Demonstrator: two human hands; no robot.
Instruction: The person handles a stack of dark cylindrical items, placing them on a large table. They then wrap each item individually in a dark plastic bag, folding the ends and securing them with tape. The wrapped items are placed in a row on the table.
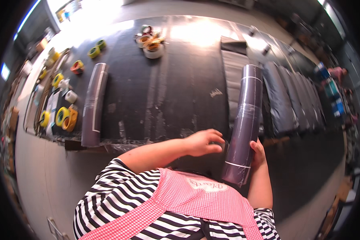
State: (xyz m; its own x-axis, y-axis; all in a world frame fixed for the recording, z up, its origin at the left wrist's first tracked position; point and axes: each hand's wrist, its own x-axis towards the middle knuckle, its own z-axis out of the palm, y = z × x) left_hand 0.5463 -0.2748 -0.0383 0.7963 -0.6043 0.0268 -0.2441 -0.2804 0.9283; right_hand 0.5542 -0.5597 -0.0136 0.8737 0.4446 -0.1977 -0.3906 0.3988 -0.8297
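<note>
A long dark purple roll (246, 120) wrapped in shiny clear film tilts over the near edge of the table. Pale bands cross it close to both ends. My right hand (258, 153) grips its lower right side, thumb on top and most fingers hidden beneath. Just left of the roll, my left hand (206, 143) hovers with nothing in it, its fingers loosely bent and apart. Under the roll's upper part lies a flat dark grey packet (233, 68). Another wrapped purple roll (94, 104) rests on the table's left side.
Several dark film-wrapped bundles (282, 98) lie in a row on the right of the black table (180, 88). Tape rolls pile up at the back (150, 42), and yellow tape rolls (62, 116) stand at the left. Stocked shelves (332, 92) line the far right.
</note>
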